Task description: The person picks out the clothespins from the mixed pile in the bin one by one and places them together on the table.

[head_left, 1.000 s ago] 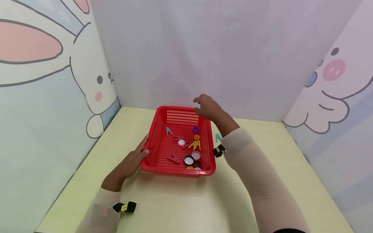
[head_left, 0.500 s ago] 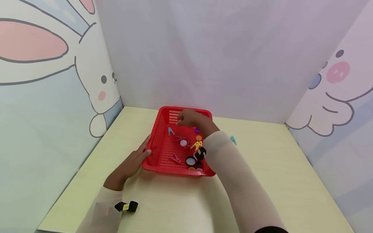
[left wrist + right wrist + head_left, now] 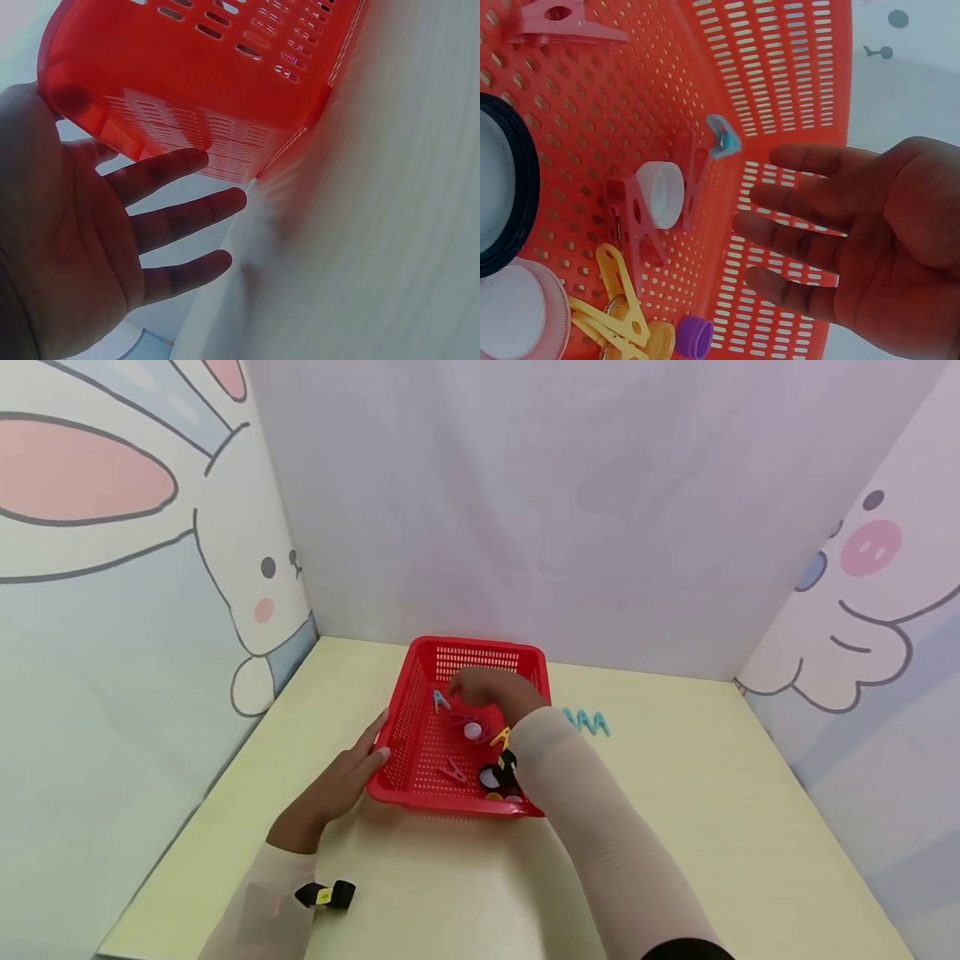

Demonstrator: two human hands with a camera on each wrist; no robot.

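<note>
My left hand holds the red plastic basket by its left rim, thumb over the edge. In the left wrist view, the other fingers stretch out along the outside wall. My right hand is inside the basket with nothing in its grasp, and the right wrist view shows its fingers extended. A light-blue clothespin lies just beyond the fingertips. Pink clothespins and a yellow clothespin lie on the basket floor. Bottle caps are among them, including a white cap and a purple cap.
Light-blue clothespins stand in a row on the pale table, right of the basket and partly behind the right sleeve. A black-rimmed cap lies near the basket's front. A curtain wall rises behind the table.
My right hand has moved left from above the basket's far right rim and down inside it. More of the light-blue clothespin row shows beside the sleeve. My left hand stays on the rim.
</note>
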